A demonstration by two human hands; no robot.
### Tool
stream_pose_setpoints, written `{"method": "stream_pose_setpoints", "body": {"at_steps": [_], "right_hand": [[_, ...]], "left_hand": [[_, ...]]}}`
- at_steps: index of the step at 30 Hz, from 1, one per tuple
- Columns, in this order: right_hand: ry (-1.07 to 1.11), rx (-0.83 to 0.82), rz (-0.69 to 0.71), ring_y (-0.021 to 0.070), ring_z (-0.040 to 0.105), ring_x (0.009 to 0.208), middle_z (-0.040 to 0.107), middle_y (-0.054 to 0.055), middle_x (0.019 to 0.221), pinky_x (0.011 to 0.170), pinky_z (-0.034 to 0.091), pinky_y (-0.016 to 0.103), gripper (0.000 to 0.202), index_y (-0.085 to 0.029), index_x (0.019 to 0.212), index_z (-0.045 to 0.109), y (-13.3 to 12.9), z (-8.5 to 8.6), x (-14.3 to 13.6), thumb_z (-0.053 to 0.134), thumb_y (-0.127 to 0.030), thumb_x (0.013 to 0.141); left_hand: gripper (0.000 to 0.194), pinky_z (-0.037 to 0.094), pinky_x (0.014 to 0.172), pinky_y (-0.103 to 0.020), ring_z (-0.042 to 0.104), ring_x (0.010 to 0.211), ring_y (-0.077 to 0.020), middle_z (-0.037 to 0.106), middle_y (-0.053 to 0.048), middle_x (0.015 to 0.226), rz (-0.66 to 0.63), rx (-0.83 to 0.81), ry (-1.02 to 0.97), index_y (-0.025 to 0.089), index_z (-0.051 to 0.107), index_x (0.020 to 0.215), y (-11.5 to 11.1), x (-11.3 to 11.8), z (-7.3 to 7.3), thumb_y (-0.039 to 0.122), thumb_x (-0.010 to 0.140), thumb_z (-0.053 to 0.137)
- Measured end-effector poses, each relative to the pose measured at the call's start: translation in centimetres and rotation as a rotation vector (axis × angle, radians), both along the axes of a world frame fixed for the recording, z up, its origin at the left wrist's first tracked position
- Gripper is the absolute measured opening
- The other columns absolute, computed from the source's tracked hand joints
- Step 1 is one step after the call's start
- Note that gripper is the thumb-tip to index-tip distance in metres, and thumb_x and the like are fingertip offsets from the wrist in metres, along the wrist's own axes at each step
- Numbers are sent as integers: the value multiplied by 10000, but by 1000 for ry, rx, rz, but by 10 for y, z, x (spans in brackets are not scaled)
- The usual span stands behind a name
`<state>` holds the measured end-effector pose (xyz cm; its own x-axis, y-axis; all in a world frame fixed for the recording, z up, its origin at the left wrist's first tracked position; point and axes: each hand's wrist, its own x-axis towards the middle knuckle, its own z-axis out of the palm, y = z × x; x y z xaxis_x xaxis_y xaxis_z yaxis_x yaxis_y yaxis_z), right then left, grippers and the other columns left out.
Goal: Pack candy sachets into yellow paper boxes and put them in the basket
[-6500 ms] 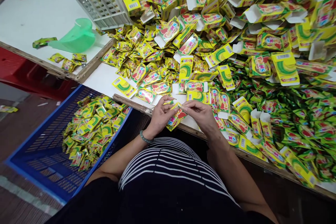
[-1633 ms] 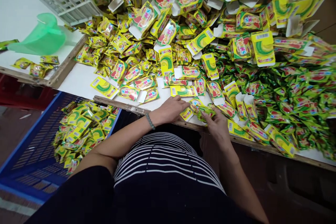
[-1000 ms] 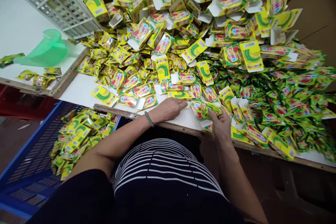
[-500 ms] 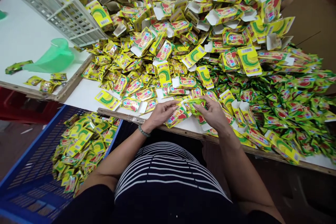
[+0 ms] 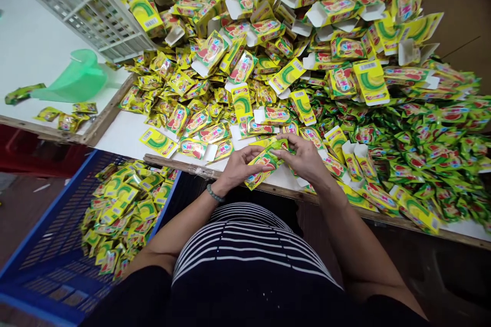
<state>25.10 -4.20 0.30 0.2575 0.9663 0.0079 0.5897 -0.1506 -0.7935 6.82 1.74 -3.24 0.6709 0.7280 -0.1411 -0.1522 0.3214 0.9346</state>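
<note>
As it slants, bright carton [image 5: 267, 160]; yellow, green, red

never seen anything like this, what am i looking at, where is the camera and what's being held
There's no machine here: these are a person's own bare hands, seen by a camera worn on the head, looking forward and down. The left hand holds a small yellow box; the right hand pinches a green packet at its upper end. Whether the packet is partly inside is hard to tell. On the white tabletop lie heaped printed boxes, many open, with yellow packets and green packets. A green scoop lies at the left. Lower down, a blue crate holds more boxes.
</note>
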Motion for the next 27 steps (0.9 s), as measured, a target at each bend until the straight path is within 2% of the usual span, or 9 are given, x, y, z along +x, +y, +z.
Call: {"method": "stream_pose_setpoints", "body": {"at_steps": [5,8,12,14,16,22,25,27], "right_hand": [[170,74,-84,191,619,771,686,35,861,724,498,341,322,-201,978,647,-9,-6,-13,677,-424,747],[148,109,-73,207,637,804,703,49,893,773,502,370,296,-199,944,664,-11,-6,-19,681,-412,740],[104,108,-9,218,636,809,708,48,873,776,497,381,272,-204,898,688,-11,-4,-20,671,-432,750],[158,77,-5,207,631,779,706,44,874,726,503,362,299,-203,913,682,-11,-4,-17,678,-454,751],[208,60,-1,189,619,736,699,39,871,673,501,338,323,-202,938,669,-11,-6,-14,687,-464,749],[-64,207,6,207,581,753,659,31,758,737,475,387,228,-222,767,662,-8,-9,-16,702,-445,743],[-87,202,102,214,586,772,663,28,740,783,470,413,217,-236,727,671,-9,-8,-15,665,-444,789],[-61,166,139,224,600,833,681,29,784,817,469,422,196,-252,780,702,-12,-5,-13,661,-442,802]], "left_hand": [[489,530,812,-297,657,826,-141,720,-56,926,85,10,-18,133,693,970,-3,-1,-6,307,549,871],[528,523,797,-287,650,809,-137,723,-51,910,85,-33,18,131,701,979,-4,0,-8,313,517,882],[498,507,736,-267,641,773,-132,724,-56,923,-42,-111,68,127,706,1001,-5,-1,-4,336,573,854],[439,493,698,-256,632,734,-125,722,-52,889,-108,-132,81,122,718,950,-4,-3,1,346,594,842],[413,483,685,-250,624,711,-118,718,-46,851,-119,-157,69,121,721,906,-5,-5,7,345,583,848],[414,464,667,-239,597,678,-101,707,-28,811,-79,-176,41,125,725,877,-7,-7,14,344,553,862],[427,470,671,-245,603,693,-111,708,-39,820,-70,-141,57,118,727,877,-8,-8,11,377,562,853],[416,473,675,-247,606,703,-117,711,-45,831,-74,-75,90,118,730,881,-8,-9,8,385,582,840]]}}
